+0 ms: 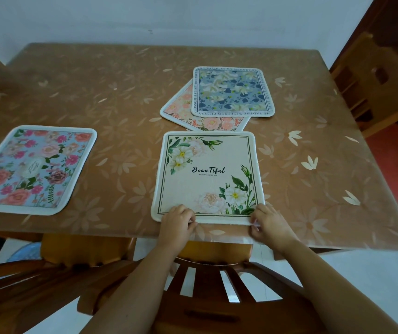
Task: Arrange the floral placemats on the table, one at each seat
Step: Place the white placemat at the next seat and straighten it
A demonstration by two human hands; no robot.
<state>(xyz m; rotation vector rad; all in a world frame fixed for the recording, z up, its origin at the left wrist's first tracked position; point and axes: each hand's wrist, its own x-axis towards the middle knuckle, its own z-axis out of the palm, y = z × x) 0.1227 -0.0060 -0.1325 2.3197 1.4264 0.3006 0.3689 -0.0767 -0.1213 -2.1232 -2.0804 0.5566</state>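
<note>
A cream placemat (pixel 207 174) printed "Beautiful" with white flowers lies flat at the table's near edge, in front of the chair below me. My left hand (pixel 178 219) pinches its near-left edge and my right hand (pixel 268 222) pinches its near-right corner. A blue-and-pink rose placemat (pixel 34 169) lies flat at the near left. Further back, a blue leaf-patterned placemat (pixel 233 91) rests on top of a peach floral placemat (pixel 207 121), which shows only along its left and near sides.
The table (pixel 96 92) has a brown cloth with pale petal prints under clear plastic. One wooden chair (pixel 217 285) stands right below me, another (pixel 48 261) at the near left, a third (pixel 371 78) at the far right. A white wall runs behind.
</note>
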